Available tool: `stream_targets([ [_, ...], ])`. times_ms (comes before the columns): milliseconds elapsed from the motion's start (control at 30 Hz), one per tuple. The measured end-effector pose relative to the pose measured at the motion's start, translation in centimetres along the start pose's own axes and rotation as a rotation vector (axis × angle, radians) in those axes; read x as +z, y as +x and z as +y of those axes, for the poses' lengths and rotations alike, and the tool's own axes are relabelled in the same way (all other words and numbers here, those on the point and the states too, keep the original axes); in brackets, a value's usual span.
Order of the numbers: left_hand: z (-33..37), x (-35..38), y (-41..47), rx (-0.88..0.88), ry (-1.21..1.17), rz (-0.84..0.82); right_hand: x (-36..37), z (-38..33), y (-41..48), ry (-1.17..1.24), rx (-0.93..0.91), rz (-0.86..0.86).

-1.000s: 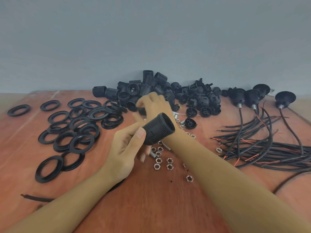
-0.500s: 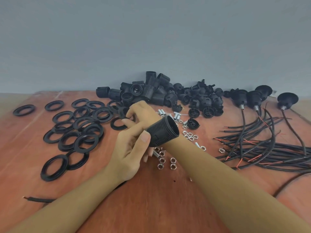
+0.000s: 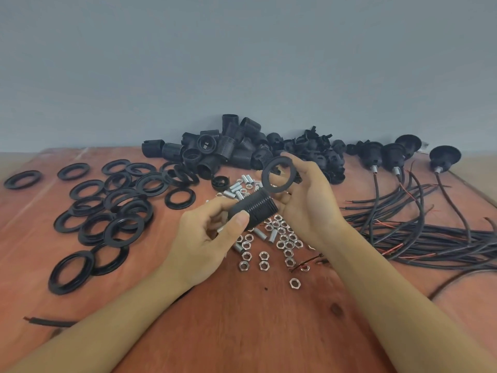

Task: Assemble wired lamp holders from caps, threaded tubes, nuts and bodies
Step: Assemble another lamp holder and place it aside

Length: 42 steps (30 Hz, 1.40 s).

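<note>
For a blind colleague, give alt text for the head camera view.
The left hand grips a threaded lamp holder body while the right hand holds a black ring near its end. Metal nuts, loose rings and wired caps lie on the wooden table.

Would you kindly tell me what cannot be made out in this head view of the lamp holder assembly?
Head view:
Threaded body: its near end sits inside the left hand, so any cap or wire there is hidden.
Ring pinched by the right hand: whether it touches the body cannot be told.
Pile of black parts: dark pieces merge, too small to separate.
Cables: cut off by the right edge.
</note>
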<state>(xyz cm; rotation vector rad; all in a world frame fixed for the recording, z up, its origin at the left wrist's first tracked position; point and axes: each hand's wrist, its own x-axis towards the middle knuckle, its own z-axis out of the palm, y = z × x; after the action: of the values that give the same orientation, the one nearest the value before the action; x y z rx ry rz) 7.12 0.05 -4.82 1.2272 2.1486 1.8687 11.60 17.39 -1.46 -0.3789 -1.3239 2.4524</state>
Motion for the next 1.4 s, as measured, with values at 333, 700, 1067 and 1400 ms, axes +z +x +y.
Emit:
stream_targets([
  [333, -0.6, -0.2, 0.1, 0.018, 0.092, 0.077, -0.5, 1.1, -1.4, -0.065, -0.076, 0.066],
  [700, -1.0, -0.7, 0.5, 0.021, 0.113, 0.134, -2.0, 1.1, -1.5, -0.449, -0.251, -0.135],
  [1067, -0.7, -0.4, 0.5, -0.05, -0.015, -0.05, -4.3, -1.8, -1.4, -0.597, -0.038, -0.37],
  [1400, -0.6, -0.5, 0.4, 0.064, -0.023, 0.002, -3.3, -0.3, -1.3, -0.806, -0.252, -0.183],
])
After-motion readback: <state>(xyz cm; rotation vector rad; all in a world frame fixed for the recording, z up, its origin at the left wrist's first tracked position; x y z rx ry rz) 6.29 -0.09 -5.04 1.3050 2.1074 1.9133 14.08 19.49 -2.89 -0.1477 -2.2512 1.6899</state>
